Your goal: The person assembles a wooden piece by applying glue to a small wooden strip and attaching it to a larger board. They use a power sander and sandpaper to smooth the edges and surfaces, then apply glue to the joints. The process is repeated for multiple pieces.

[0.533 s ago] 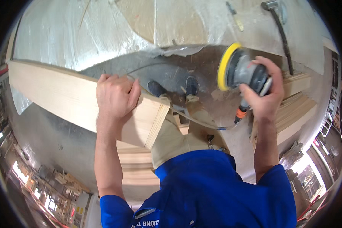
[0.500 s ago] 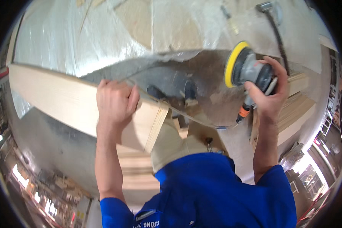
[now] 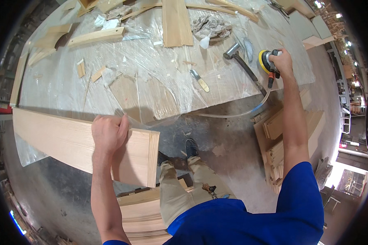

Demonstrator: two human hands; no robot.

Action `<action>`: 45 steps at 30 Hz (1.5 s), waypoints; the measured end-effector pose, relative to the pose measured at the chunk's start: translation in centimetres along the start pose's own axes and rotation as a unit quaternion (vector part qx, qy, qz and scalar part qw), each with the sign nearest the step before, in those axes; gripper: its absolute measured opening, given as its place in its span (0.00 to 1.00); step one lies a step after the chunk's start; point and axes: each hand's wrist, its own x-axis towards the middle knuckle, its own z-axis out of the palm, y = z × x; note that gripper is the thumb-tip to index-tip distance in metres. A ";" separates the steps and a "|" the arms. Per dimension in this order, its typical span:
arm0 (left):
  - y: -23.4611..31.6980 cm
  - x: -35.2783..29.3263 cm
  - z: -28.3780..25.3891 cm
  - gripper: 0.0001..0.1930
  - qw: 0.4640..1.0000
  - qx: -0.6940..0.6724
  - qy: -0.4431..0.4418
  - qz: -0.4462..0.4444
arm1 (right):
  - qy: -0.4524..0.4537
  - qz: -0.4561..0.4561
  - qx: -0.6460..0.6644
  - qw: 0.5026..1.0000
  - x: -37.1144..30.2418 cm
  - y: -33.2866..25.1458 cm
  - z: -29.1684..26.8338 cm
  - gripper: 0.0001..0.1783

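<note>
My left hand (image 3: 110, 132) is closed over the upper edge of a long pale wooden board (image 3: 57, 132), near its right end. The board slants from the table's near left corner toward my legs. Out to the right, my right hand (image 3: 283, 63) grips a pneumatic orbital sander (image 3: 265, 61) with a yellow-rimmed pad. The sander is tilted on its side, pad facing left, over the table's right part; whether it touches the table I cannot tell. A clear air hose (image 3: 237, 116) curves from its orange fitting below the table edge. Beside the sander lies a hammer (image 3: 244, 65).
Plastic film covers the worktable (image 3: 151, 67). On it are a scraper (image 3: 200, 81), a crumpled rag (image 3: 210, 27), a broad plank (image 3: 176, 22) and wood scraps. Stacked boards stand at my right (image 3: 274, 141) and below the held board (image 3: 145, 214).
My right hand has carried the sander forward, from above the floor gap to the table's right side. The view has tilted up, showing more tabletop. My left hand still grips the board.
</note>
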 end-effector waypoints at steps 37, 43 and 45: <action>-3.7 5.7 1.9 0.16 0.987 -0.157 -0.041 -0.010 | -0.125 0.086 0.400 0.904 -39.9 -19.9 -7.3 0.02; -0.6 4.4 -7.4 0.15 0.931 -0.339 0.007 0.136 | -0.099 0.015 0.378 0.921 -50.5 -21.3 -12.7 0.12; 1.1 1.3 -10.1 0.18 0.859 -0.461 -0.089 0.205 | -0.141 -0.049 0.420 0.895 -50.4 -25.3 -15.7 0.13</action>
